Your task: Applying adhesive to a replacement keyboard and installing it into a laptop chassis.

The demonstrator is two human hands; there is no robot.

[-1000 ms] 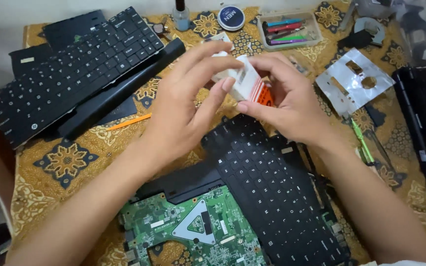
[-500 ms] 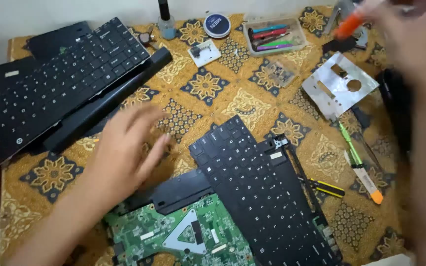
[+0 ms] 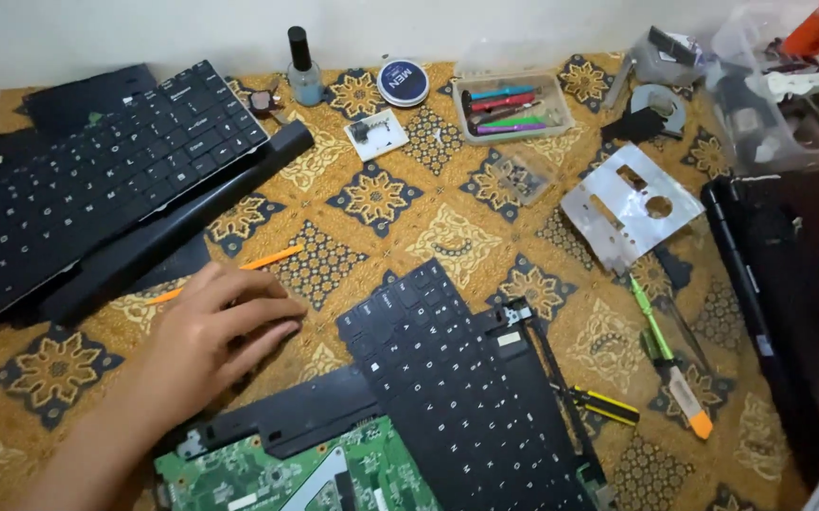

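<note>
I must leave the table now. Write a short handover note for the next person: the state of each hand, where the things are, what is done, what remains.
Left hand: flat on the patterned cloth, empty, fingertips next to the orange stick.
Right hand: up at the top right edge, mostly out of view; its grip cannot be judged.
Things: loose black keyboard lies centre, over the green circuit board. Second keyboard at the left. Metal plate and green screwdriver at the right.
Done: the laptop is already opened up, keyboard off.
Left: the parts are still spread out, nothing is put together.
</note>
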